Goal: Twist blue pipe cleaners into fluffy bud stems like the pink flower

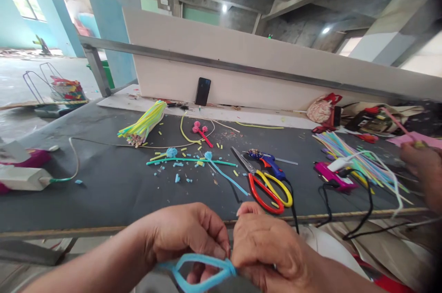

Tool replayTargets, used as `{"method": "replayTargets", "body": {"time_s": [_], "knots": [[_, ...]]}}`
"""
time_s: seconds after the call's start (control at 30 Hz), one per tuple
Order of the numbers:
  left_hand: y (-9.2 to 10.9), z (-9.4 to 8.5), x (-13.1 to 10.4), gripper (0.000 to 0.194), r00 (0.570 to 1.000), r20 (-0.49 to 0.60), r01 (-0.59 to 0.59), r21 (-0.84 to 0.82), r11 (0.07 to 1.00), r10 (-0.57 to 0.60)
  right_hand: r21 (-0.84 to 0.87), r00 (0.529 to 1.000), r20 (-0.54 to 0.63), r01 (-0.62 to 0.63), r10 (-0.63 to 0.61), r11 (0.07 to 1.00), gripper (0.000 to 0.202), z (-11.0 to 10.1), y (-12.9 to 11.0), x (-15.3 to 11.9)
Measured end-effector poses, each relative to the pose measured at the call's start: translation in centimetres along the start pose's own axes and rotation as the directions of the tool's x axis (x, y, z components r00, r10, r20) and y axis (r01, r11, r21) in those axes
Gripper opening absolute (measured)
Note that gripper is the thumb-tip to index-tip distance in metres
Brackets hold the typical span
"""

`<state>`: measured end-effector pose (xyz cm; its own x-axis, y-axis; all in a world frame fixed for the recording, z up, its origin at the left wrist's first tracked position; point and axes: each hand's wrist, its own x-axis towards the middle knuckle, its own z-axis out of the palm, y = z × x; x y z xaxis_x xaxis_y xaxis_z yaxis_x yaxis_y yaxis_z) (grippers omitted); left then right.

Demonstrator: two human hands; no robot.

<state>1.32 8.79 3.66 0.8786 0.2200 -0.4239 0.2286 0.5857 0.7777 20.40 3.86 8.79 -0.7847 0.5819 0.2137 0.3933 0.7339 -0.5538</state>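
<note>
Below the table's front edge, my left hand and my right hand meet around a blue fuzzy stem bent into a pointed loop. The fingers of my left hand pinch the loop's upper side near its right end. My right hand is closed at that end, where the stem looks wound on itself. Just beyond my hands lie scissors with red and yellow handles and a blue glue gun. Blue pom-pom pieces with stems and small cut bits are on the dark table.
A bundle of yellow-green stems lies at the back left, near a pink flower piece. A phone leans on the back board. At right are pastel stems, a magenta power block, cords and another person's hand.
</note>
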Motion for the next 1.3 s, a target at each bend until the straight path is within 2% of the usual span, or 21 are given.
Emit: {"method": "replayTargets", "body": {"time_s": [0.07,0.13,0.17,0.23,0.3,0.37,0.43,0.47,0.5,0.57,0.67,0.73,0.8,0.87,0.9,0.97,1.0,1.07,1.17,1.23,1.3], "knots": [[-1.4,0.2,0.5,0.018,0.988,-0.093,-0.135,-0.143,0.980,0.123,0.172,0.983,-0.094,-0.140,0.157,0.975,0.017,0.6,0.3,-0.3],[-2.8,0.6,1.0,0.026,0.943,-0.178,-0.311,-0.179,0.933,0.280,0.333,0.919,-0.087,-0.338,0.385,0.880,0.018,1.5,0.9,-0.6],[-3.3,0.7,1.1,0.026,0.897,-0.264,-0.398,-0.127,0.909,0.355,0.408,0.869,-0.049,-0.432,0.492,0.804,0.020,1.9,1.2,-0.8],[-3.9,0.8,1.1,0.022,0.790,-0.395,-0.499,0.029,0.866,0.469,0.539,0.772,0.053,-0.556,0.633,0.633,0.023,2.6,1.6,-0.8],[-4.2,0.9,1.1,0.017,0.692,-0.454,-0.546,0.180,0.818,0.561,0.650,0.722,0.126,-0.578,0.680,0.494,0.028,2.9,1.8,-0.6],[-4.3,1.0,0.9,0.012,0.613,-0.447,-0.597,0.279,0.752,0.652,0.735,0.716,0.162,-0.547,0.679,0.401,0.034,3.0,1.7,-0.3],[-4.4,1.2,0.6,0.011,0.565,-0.405,-0.635,0.343,0.692,0.719,0.793,0.729,0.216,-0.519,0.649,0.319,0.038,3.0,1.4,-0.1],[-4.4,1.4,0.4,0.011,0.556,-0.395,-0.640,0.358,0.680,0.731,0.809,0.737,0.243,-0.513,0.631,0.288,0.038,3.0,1.2,-0.1],[-4.3,1.7,0.3,0.014,0.559,-0.394,-0.639,0.355,0.682,0.729,0.820,0.741,0.254,-0.506,0.622,0.268,0.038,3.1,1.0,-0.1],[-4.2,2.2,0.0,0.022,0.597,-0.416,-0.618,0.306,0.724,0.686,0.833,0.741,0.237,-0.488,0.629,0.261,0.037,3.2,0.8,-0.2],[-4.0,3.0,0.0,0.032,0.629,-0.501,-0.568,0.228,0.791,0.595,0.795,0.727,0.169,-0.499,0.665,0.344,0.034,3.4,0.6,-0.4],[-4.0,3.2,0.3,0.036,0.654,-0.524,-0.526,0.204,0.826,0.546,0.684,0.727,0.099,-0.546,0.679,0.484,0.027,3.5,0.6,-0.5],[-4.1,3.1,0.8,0.038,0.693,-0.496,-0.529,0.143,0.837,0.523,0.451,0.767,-0.074,-0.544,0.638,0.707,0.019,3.7,0.7,-0.5],[-4.6,3.0,1.3,0.041,0.728,-0.448,-0.561,0.046,0.826,0.519,0.092,0.855,-0.278,-0.431,0.438,0.898,0.018,3.9,0.7,-0.5],[-4.9,2.9,1.5,0.042,0.734,-0.439,-0.579,-0.005,0.816,0.518,-0.094,0.891,-0.341,-0.349,0.299,0.932,0.018,4.0,0.8,-0.5],[-5.5,2.8,1.8,0.043,0.749,-0.432,-0.587,-0.082,0.805,0.502,-0.361,0.925,-0.373,-0.216,0.071,0.907,0.019,4.4,0.8,-0.5],[-5.7,2.7,1.8,0.042,0.754,-0.434,-0.583,-0.097,0.807,0.492,-0.436,0.930,-0.369,-0.179,0.006,0.882,0.019,4.5,0.9,-0.5],[-6.0,2.7,1.7,0.042,0.760,-0.431,-0.563,-0.065,0.824,0.486,-0.499,0.933,-0.358,-0.156,-0.039,0.852,0.019,4.8,0.9,-0.5],[-5.7,2.7,1.0,0.041,0.732,-0.472,-0.517,0.084,0.852,0.491,-0.432,0.931,-0.364,-0.210,0.043,0.877,0.020,5.0,1.1,-0.1],[-5.1,2.8,0.3,0.037,0.687,-0.528,-0.514,0.132,0.847,0.499,-0.278,0.914,-0.349,-0.314,0.209,0.908,0.018,4.9,1.2,0.2],[-4.7,2.7,-0.2,0.037,0.667,-0.543,-0.545,0.113,0.831,0.511,-0.081,0.867,-0.289,-0.445,0.406,0.892,0.017,4.7,1.2,0.4]]}}
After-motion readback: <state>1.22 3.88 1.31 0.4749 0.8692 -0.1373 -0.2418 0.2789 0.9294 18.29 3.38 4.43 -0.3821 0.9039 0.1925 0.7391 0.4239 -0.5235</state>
